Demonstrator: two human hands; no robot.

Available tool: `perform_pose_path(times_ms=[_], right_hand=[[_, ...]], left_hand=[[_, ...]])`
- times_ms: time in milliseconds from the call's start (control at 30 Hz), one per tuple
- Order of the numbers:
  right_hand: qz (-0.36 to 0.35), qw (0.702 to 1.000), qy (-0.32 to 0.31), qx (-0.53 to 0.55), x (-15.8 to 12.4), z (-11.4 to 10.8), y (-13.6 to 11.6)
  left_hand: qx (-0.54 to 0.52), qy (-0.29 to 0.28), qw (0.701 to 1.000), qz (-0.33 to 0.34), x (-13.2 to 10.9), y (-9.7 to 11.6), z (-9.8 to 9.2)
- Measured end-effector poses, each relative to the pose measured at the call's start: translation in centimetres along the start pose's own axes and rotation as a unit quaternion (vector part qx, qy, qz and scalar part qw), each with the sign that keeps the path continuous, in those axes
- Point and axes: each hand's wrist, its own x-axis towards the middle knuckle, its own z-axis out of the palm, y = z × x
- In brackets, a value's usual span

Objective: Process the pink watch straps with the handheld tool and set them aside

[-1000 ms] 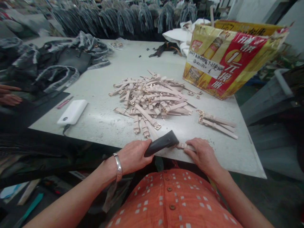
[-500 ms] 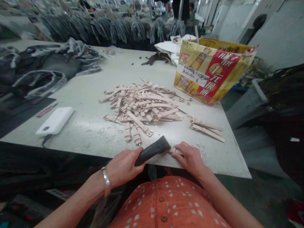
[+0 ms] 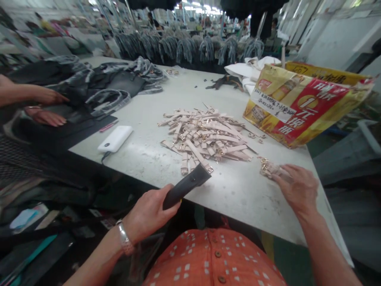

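My left hand [image 3: 154, 208] is closed round a long black piece [image 3: 187, 186], flat-ended with a small round stud near its tip; its exact kind I cannot tell. It is held at a slant over the table's front edge, just below a large heap of pale beige buckle straps [image 3: 205, 135] with gold-coloured buckles. To the right, my right hand [image 3: 297, 186] bends its fingers over the tail ends of a small stack of the same straps [image 3: 269, 169], thumb and fingers closed on a strap. Blur and the fingers hide part of that stack.
A yellow and red carton [image 3: 297, 107] stands at the table's right side. A white power bank [image 3: 115, 139] with a cable lies left of the heap. At far left, another person's hands [image 3: 49, 107] rest on black bags [image 3: 98, 85]. A grey bin [image 3: 351, 159] stands beyond the right edge.
My right hand has moved right, from beside the black piece to the small strap stack. The left hand still holds the black piece. The view has turned left, bringing another person's hands into sight.
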Motion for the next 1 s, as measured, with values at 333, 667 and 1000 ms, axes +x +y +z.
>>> perform_pose_path(times_ms=[333,667,1000], right_hand=[[-0.325,0.904,-0.239,0.144,4.0,6.1,-16.6],[-0.439,0.846,-0.293,0.071,7.3,6.4,-19.6],[-0.448,0.842,-0.269,0.135,6.5,-0.2,-19.8]], left_hand=[[-0.053,0.043,0.997,-0.040,-2.1,-1.7,0.1],[-0.051,0.041,0.997,-0.029,-2.8,-1.4,0.8],[-0.066,0.040,0.997,-0.030,-3.6,-0.3,0.2]])
